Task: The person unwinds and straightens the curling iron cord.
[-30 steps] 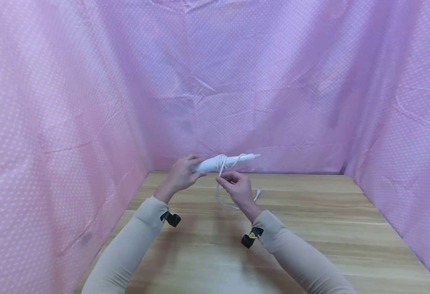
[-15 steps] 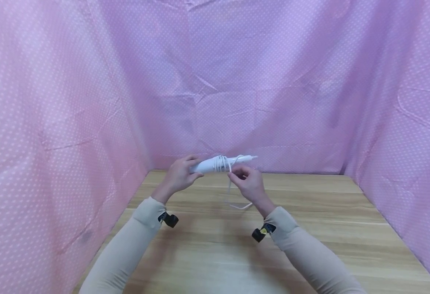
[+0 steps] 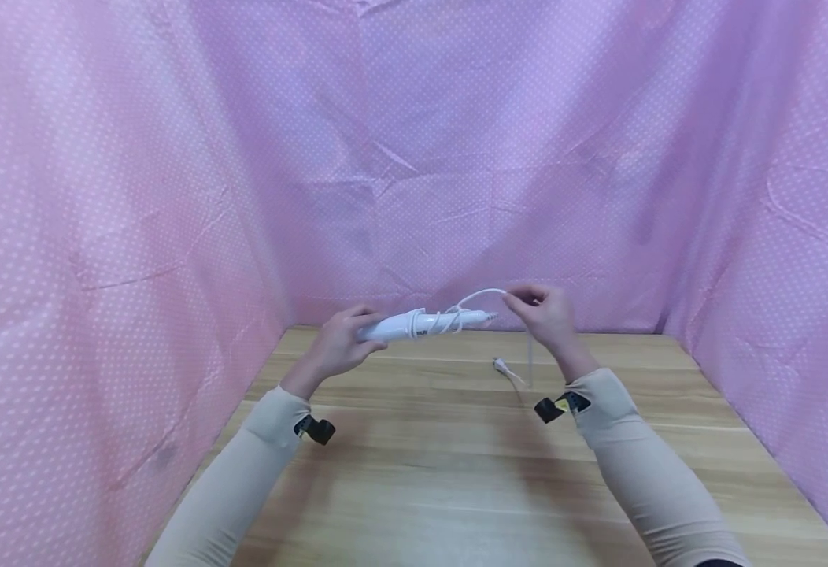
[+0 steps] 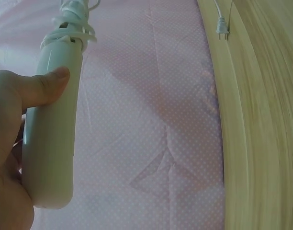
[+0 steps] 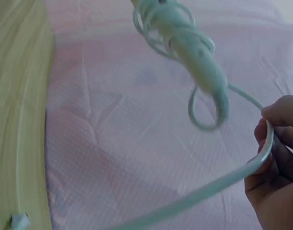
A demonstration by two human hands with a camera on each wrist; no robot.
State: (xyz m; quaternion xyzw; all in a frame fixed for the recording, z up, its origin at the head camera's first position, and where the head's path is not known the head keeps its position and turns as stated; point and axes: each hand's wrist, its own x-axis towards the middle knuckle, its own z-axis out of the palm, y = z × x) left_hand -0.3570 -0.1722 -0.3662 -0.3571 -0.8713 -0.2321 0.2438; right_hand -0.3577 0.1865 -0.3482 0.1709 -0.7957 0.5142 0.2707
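A long white corded appliance [image 3: 386, 327], shaped like a hair straightener, is held up over the table. My left hand [image 3: 336, 342] grips its thick rounded end, thumb along the side in the left wrist view. White power cord [image 3: 483, 291] loops loosely around the middle and the narrow end. My right hand [image 3: 543, 315] pinches the cord between thumb and fingers, out to the right of the narrow tip. In the right wrist view a length of cord [image 5: 204, 191] runs from those fingers toward the lower left. The two-pin plug [image 3: 500, 365] is low, over the tabletop.
A wood-grain table [image 3: 414, 472] spreads beneath both arms. Pink dotted cloth [image 3: 492, 157] hangs behind it and along both sides. Small black wrist cameras [image 3: 318, 430] sit on the sleeves.
My right hand has moved right and up, drawing the cord out past the narrow tip. Fewer turns now wrap the appliance's middle. My left hand has shifted slightly left and down.
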